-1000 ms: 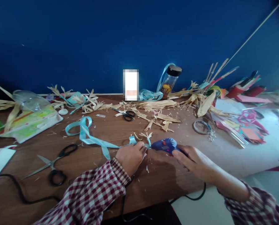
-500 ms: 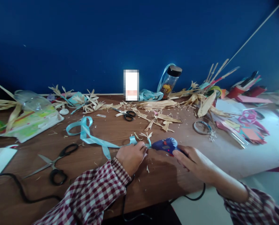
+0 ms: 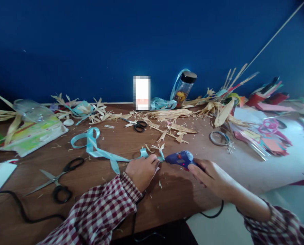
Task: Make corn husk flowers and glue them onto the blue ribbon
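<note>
My right hand [image 3: 210, 177] is closed around the handle of a blue glue gun [image 3: 179, 159] with a small red light on its side. Its nozzle points left and meets, or nearly meets, a light blue strip by my left fingertips. My left hand [image 3: 141, 170] pinches a light blue satin ribbon [image 3: 98, 151], whose loose length curls away to the left over the brown table. A small husk flower [image 3: 161, 147] on a blue-wrapped stem rises just beyond the fingertips. How the ribbon and stem meet is partly hidden by my left fingers.
Open black-handled scissors [image 3: 55, 180] lie at the left, with a smaller pair [image 3: 139, 126] farther back. Dry corn husks [image 3: 172, 114], a lidded clear bottle [image 3: 185, 89] and a tape roll [image 3: 219, 139] stand behind. A black cable [image 3: 21, 207] crosses the left front.
Both hands, the glue gun and the ribbon hold almost the same places. The whole view has shifted very slightly.
</note>
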`<control>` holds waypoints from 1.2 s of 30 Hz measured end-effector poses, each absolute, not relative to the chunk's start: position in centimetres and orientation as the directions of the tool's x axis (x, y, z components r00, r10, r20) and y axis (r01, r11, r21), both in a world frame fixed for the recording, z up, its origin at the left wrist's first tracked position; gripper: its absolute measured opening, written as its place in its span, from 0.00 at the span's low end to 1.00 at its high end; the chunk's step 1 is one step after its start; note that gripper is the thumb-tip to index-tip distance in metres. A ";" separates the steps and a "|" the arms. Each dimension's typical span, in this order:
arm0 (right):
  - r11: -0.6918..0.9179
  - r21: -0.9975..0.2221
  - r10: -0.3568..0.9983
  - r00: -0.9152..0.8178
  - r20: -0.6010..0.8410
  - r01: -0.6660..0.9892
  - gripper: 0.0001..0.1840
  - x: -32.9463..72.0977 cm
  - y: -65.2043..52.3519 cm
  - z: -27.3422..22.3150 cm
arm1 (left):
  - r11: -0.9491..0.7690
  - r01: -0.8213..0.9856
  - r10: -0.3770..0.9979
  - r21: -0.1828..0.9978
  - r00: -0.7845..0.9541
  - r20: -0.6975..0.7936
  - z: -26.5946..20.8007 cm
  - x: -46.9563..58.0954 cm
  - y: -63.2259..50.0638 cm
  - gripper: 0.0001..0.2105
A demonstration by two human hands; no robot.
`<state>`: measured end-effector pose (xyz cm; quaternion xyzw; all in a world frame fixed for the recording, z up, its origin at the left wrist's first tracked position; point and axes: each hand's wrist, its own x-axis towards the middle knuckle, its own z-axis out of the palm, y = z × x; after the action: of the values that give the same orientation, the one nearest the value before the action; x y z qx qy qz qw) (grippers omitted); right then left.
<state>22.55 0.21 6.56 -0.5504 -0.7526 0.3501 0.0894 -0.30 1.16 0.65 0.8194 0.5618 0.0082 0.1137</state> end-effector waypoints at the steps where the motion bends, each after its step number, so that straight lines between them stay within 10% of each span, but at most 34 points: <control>1: 0.145 -0.628 0.890 -0.378 -0.254 0.764 0.19 22.9 0.1 6.6 | -0.400 0.900 0.903 0.172 0.419 -0.092 0.6 -0.4 1.2 0.12; 7: 0.107 -0.604 0.978 -0.192 -0.077 0.790 0.20 26.6 -0.2 5.8 | -0.505 0.857 0.861 0.098 0.509 -0.015 0.1 -0.7 1.1 0.10; 12: -0.097 -0.110 0.958 0.123 0.258 0.989 0.21 30.3 1.3 3.5 | -0.520 0.847 0.851 0.112 0.502 0.155 -1.2 -0.9 1.1 0.11; 25: -0.130 0.169 0.972 0.092 0.214 0.977 0.23 32.9 2.4 2.8 | -0.396 0.894 0.914 0.208 0.362 0.182 -1.3 -0.7 1.4 0.13; 29: 0.077 -0.025 0.950 -0.065 0.305 0.997 0.15 28.7 1.9 4.8 | -0.352 0.913 0.935 0.207 0.334 0.115 -1.0 -0.5 1.6 0.11; 32: 0.346 -0.325 0.938 -0.326 0.116 0.880 0.12 23.7 2.0 5.1 | -0.308 0.925 0.951 0.221 0.303 0.058 -0.6 -0.3 1.7 0.10; 36: 0.327 -0.646 0.884 -0.465 -0.049 0.690 0.12 18.7 3.2 3.4 | -0.317 0.862 0.945 0.396 0.322 0.056 -0.4 -0.6 1.9 0.10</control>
<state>18.70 3.19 3.44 -0.4925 -0.7990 0.3066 0.1583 -0.56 1.92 -0.36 0.7993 0.5652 0.1400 0.1487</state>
